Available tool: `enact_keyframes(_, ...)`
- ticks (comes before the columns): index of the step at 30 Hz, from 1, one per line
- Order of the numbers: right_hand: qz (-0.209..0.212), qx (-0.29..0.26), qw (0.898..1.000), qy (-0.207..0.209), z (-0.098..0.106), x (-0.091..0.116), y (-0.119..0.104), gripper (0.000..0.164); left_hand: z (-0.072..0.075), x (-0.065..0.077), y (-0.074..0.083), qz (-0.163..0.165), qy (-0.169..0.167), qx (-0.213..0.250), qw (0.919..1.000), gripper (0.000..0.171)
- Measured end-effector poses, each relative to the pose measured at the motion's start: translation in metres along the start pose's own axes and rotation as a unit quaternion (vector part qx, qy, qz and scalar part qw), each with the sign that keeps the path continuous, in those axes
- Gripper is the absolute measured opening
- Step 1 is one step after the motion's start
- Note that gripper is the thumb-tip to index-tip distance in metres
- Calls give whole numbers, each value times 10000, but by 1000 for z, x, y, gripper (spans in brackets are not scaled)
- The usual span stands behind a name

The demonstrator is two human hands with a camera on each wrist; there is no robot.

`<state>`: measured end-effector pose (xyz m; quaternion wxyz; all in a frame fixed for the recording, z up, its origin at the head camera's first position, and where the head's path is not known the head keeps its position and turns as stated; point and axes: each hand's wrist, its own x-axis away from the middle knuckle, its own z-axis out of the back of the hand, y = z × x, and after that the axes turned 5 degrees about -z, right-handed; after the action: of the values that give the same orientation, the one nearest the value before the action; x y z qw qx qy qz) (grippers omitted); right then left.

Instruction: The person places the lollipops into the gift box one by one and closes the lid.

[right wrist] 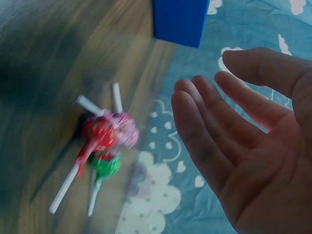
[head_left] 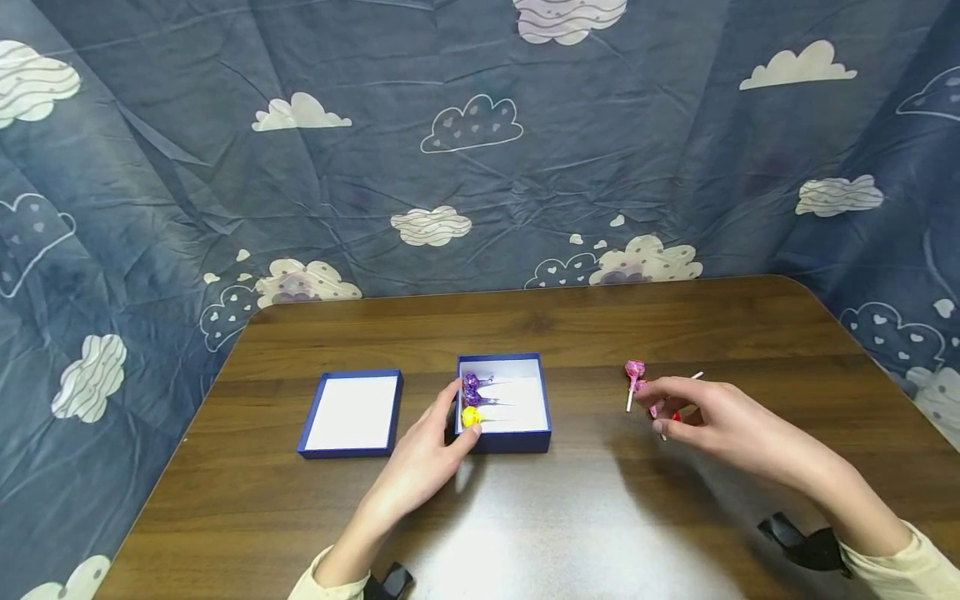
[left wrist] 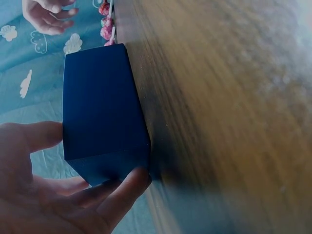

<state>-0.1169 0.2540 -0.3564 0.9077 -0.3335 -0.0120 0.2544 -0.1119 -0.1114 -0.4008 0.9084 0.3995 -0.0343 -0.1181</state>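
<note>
A blue box (head_left: pixel 513 442) with a white inside stands on the table. In it, along the left wall, lie two purple lollipops (head_left: pixel 472 398) and a yellow lollipop (head_left: pixel 471 415). My left hand (head_left: pixel 426 454) touches the box's near left corner, thumb at the top edge and fingers against its side. To the right, my right hand (head_left: pixel 723 421) hovers above a loose group of lollipops, partly hiding them. The right wrist view shows that hand's fingers apart and holding nothing. Beside it lie a red lollipop (right wrist: pixel 100 135), a green lollipop (right wrist: pixel 107 165) and a pink lollipop (right wrist: pixel 127 129).
Left of the box lies a shallow blue lid (head_left: pixel 352 414), white inside up. The brown wooden table (head_left: pixel 570 517) ends at a dark blue cloud-patterned curtain (head_left: pixel 480 183) at the back and sides.
</note>
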Motion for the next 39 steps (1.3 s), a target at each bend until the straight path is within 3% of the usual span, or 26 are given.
enact_keyframes(11, -522, 27, 9975, 468, 2, 12, 29, 35, -1, -1, 1, 44, 0, -25, 10000, 71)
enact_keyframes(21, -697, -286, 9970, 191, -5, 16, 53, 32, -1, -3, 1, 79, -7, -18, 10000, 71)
enact_keyframes(31, -1076, 349, 9935, 83, -13, 7, 68, 27, -2, -4, 1, 100, 0, 29, 9999, 71)
enact_keyframes(39, -822, 432, 9954, 240, -10, 6, 70, 22, -2, -5, 2, 107, 14, -18, 9999, 71)
